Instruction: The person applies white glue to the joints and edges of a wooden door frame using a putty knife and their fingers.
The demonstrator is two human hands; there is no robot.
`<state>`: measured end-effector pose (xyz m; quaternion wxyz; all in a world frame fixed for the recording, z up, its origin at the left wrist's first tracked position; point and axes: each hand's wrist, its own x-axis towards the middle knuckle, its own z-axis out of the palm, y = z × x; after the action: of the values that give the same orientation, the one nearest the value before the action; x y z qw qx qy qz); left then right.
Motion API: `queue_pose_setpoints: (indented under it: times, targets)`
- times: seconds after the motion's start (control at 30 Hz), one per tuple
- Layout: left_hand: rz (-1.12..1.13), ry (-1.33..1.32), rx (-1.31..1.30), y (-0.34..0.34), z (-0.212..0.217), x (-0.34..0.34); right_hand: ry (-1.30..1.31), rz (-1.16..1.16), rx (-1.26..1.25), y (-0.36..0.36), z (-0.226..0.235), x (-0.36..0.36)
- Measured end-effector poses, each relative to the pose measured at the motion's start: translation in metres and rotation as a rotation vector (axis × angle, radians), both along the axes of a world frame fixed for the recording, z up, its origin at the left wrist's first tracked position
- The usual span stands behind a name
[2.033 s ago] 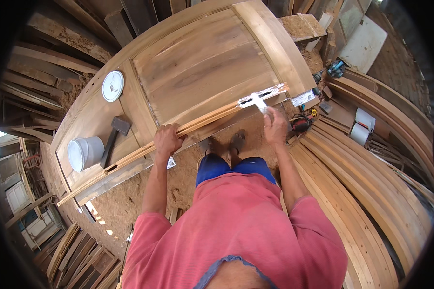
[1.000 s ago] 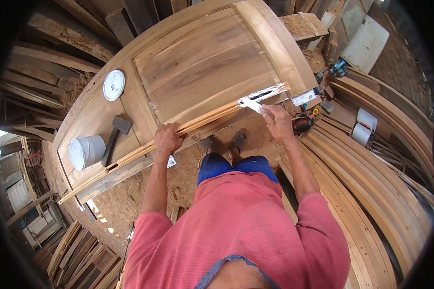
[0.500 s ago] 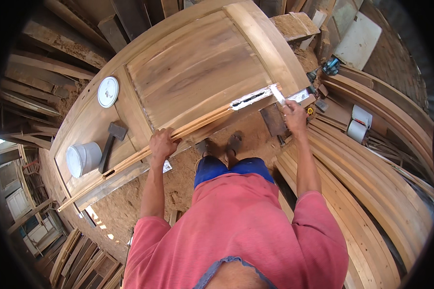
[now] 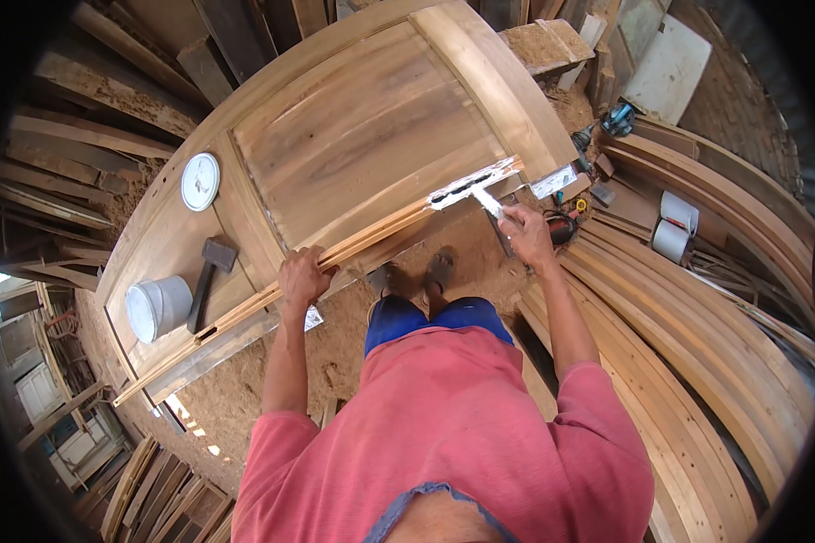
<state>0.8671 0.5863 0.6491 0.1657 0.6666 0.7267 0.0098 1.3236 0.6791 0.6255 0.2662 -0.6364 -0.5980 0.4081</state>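
Note:
My left hand (image 4: 304,275) is closed around a long narrow wooden rail (image 4: 353,246), which lies along the near edge of a panelled wooden door (image 4: 353,118). White paste coats the rail's right end, around a dark slot. In my right hand (image 4: 527,233) is a flat stick smeared with white (image 4: 487,201), its tip at the near side of the coated end. On the door's left part stand a white bucket (image 4: 159,306), a mallet with a dark head (image 4: 218,254) and a round white lid (image 4: 200,181).
Stacked boards (image 4: 679,362) fill the right side. A blue power tool (image 4: 618,119) and a white container (image 4: 675,226) sit beyond the door's right end. Planks (image 4: 81,136) lean at the far left. Sawdust covers the floor (image 4: 235,398) by my feet.
My right hand has moved left and slightly nearer to me, taking the stick from the rail's right tip to the middle of the white patch. My left hand keeps its grip.

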Motion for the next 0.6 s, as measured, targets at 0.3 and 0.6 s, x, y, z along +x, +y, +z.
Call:
queue_pose_setpoints:
  times: [0.3, 0.6]
  targets:
    - [-0.026, 0.024, 0.055, 0.0, -0.001, 0.002, -0.253, 0.198, 0.129, 0.001, 0.024, -0.005]
    - [0.027, 0.05, 0.215, -0.028, 0.001, 0.026, -0.841, 0.517, -0.075, 0.065, 0.09, -0.038]
